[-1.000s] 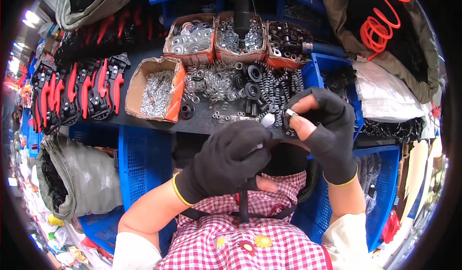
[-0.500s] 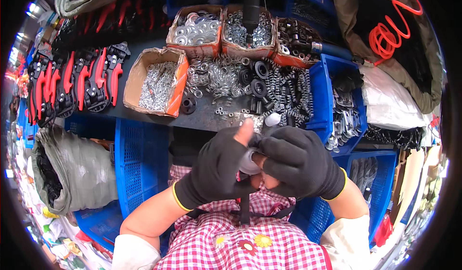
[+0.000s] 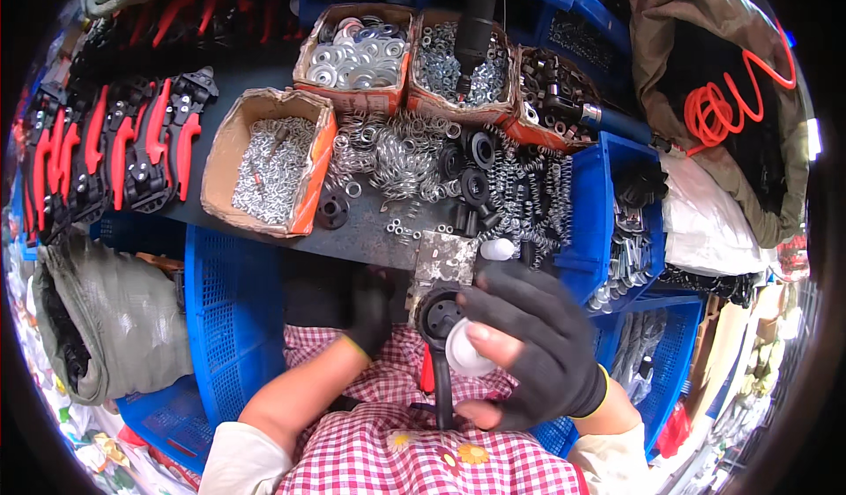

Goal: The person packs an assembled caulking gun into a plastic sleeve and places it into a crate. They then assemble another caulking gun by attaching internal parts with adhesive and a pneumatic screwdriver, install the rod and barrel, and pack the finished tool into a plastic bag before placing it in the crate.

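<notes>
While the right hand, fingers spread and blurred, fills the lower centre of the head view, its thumb overlaps a white round cap; I cannot tell whether it grips it. The cap appears just beside a black round part near mid-frame, at the lower edge of a worn metal plate. Further left, the left hand is shadowed, its grip impossible to tell

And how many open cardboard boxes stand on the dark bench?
4. One orange-sided cardboard box is front left; in the row behind, left box, middle box and right box. Others may be hidden.
</notes>
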Demonstrator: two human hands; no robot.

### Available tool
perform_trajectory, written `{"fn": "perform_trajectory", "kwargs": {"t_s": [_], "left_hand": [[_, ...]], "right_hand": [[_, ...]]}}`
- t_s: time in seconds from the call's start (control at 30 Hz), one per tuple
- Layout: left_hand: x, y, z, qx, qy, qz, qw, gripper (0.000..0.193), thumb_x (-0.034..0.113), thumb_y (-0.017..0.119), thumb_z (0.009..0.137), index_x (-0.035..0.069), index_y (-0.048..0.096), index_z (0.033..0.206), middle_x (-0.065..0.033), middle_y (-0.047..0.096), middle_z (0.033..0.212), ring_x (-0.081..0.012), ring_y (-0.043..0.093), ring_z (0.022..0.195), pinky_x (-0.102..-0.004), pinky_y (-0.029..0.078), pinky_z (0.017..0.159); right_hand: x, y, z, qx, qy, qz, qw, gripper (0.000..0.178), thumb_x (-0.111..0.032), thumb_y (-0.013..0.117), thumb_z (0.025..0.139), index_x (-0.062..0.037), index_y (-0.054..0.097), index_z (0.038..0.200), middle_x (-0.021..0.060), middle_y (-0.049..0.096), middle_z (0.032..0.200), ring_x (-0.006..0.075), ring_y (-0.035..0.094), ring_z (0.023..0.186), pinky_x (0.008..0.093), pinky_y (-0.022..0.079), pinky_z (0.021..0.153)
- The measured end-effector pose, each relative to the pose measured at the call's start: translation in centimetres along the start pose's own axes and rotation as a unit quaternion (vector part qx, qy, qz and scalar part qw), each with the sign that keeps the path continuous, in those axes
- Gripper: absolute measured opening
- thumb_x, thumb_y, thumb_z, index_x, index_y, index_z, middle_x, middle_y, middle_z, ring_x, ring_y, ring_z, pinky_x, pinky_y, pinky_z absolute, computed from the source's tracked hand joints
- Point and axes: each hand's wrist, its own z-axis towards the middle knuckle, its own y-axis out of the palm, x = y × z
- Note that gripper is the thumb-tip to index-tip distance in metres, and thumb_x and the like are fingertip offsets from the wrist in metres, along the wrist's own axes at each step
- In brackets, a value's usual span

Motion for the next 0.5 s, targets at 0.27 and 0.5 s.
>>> {"fn": "perform_trajectory", "kwargs": {"t_s": [0.27, 0.5], "left_hand": [[-8.9, -0.4, 8.6, -0.126, 0.072, 0.197, 0.970, 0.029, 0.010, 0.049, 0.095, 0.000, 0.055, 0.121, -0.0144, 0.059, 0.115, -0.0204, 0.057, 0.105, -0.0366, 0.044, 0.097], [-14.0, 0.8, 7.0, -0.162, 0.105, 0.316, 0.929, 0.029, 0.010, 0.051, 0.094, 0.000, 0.056, 0.121, -0.0150, 0.060, 0.116, -0.0218, 0.058, 0.105, -0.0375, 0.044, 0.097]], "right_hand": [[-0.4, -2.0, 1.7, -0.079, -0.247, -0.070, 0.963, 0.017, -0.027, 0.059, 0.089, -0.0112, 0.066, 0.087, 0.0060, 0.059, 0.084, 0.0214, 0.059, 0.078, 0.0399, 0.049, 0.072], [5.1, 1.4, 5.5, -0.306, -0.502, -0.102, 0.802, 0.020, -0.028, 0.061, 0.089, -0.0088, 0.061, 0.097, 0.0072, 0.053, 0.102, 0.0238, 0.052, 0.089, 0.0442, 0.045, 0.076]]}}
